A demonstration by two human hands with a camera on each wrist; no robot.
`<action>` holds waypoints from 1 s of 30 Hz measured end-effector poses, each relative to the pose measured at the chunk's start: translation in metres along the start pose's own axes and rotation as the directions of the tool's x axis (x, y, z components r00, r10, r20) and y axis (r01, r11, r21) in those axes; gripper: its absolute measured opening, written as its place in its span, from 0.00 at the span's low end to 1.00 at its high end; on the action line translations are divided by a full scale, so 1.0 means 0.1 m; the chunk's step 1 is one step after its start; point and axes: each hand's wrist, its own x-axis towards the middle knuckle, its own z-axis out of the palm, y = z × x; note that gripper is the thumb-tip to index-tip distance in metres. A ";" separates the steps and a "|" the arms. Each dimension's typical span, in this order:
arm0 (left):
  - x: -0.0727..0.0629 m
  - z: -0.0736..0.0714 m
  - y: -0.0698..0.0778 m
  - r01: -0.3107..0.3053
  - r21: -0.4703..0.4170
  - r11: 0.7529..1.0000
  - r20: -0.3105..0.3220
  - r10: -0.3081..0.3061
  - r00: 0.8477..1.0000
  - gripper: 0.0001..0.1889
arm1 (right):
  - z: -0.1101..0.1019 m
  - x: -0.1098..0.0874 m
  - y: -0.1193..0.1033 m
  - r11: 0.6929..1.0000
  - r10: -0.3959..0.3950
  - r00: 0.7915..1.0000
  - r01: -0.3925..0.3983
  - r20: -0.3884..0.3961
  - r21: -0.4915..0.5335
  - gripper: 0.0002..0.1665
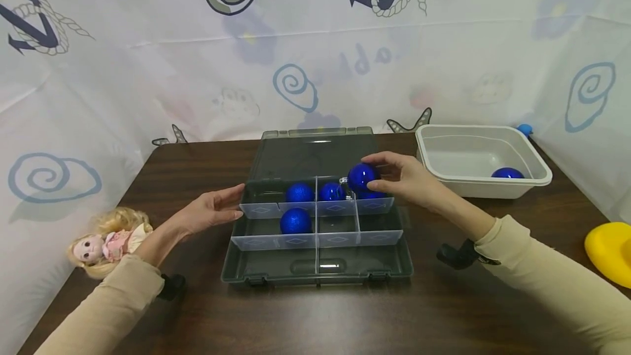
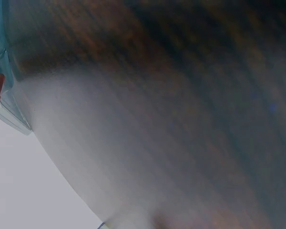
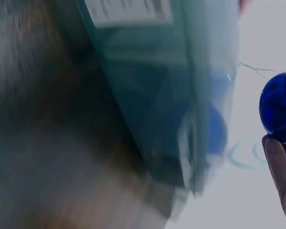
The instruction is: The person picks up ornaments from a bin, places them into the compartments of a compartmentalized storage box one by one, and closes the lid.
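Note:
My right hand (image 1: 406,179) pinches a shiny blue ball ornament (image 1: 361,176) between thumb and fingers, above the back right of a grey see-through compartment box (image 1: 276,264). The same ornament (image 3: 278,107) shows at the right wrist view's edge. Below it, another blue ball (image 1: 371,195) is partly hidden in the back right compartment. A shiny ball (image 1: 331,192) lies in the back middle one. On the left side, a glittery ball (image 1: 299,192) is at the back, with a second glittery ball (image 1: 296,221) in the row before it. My left hand (image 1: 209,211) rests its extended fingers at the box's left side.
A white tub (image 1: 485,188) with one blue ball (image 1: 508,172) stands at the back right. The box's lid (image 1: 315,155) lies back behind it. A blond doll (image 1: 110,242) lies by my left forearm. At the right edge is a yellow object (image 1: 611,253).

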 end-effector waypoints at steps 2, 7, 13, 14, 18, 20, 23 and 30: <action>0.00 0.00 0.00 0.004 -0.005 1.000 -0.001 -0.004 1.000 0.42 | 0.10 0.00 -0.01 1.000 -0.029 0.999 0.029 0.035 0.001 0.29; 0.00 -0.01 0.00 0.007 -0.013 1.000 -0.001 -0.007 1.000 0.41 | 0.30 0.00 -0.01 0.995 -0.067 0.996 0.071 0.065 -0.064 0.26; -0.01 0.00 0.01 0.007 -0.001 1.000 -0.005 -0.007 1.000 0.42 | 0.45 0.00 -0.03 0.970 -0.152 0.986 0.163 0.071 -0.183 0.25; -0.01 0.00 0.01 0.006 0.000 1.000 -0.005 -0.006 1.000 0.42 | 0.47 0.00 -0.03 0.965 -0.159 0.984 0.171 0.076 -0.200 0.25; -0.01 0.00 0.01 0.007 0.006 1.000 -0.006 -0.007 1.000 0.42 | 0.53 -0.01 -0.03 0.945 -0.152 0.983 0.175 0.104 -0.277 0.25; -0.01 0.00 0.02 0.007 0.006 1.000 -0.003 -0.007 1.000 0.42 | 0.54 -0.02 -0.03 0.937 -0.140 0.983 0.169 0.115 -0.306 0.25; -0.01 -0.01 0.02 0.009 0.007 1.000 -0.004 -0.009 1.000 0.42 | 0.55 -0.03 -0.04 0.930 -0.138 0.983 0.171 0.123 -0.325 0.25; -0.01 0.00 0.01 0.010 0.007 1.000 -0.001 -0.010 1.000 0.41 | 0.44 -0.05 0.01 0.965 -0.152 0.986 0.162 0.061 -0.207 0.26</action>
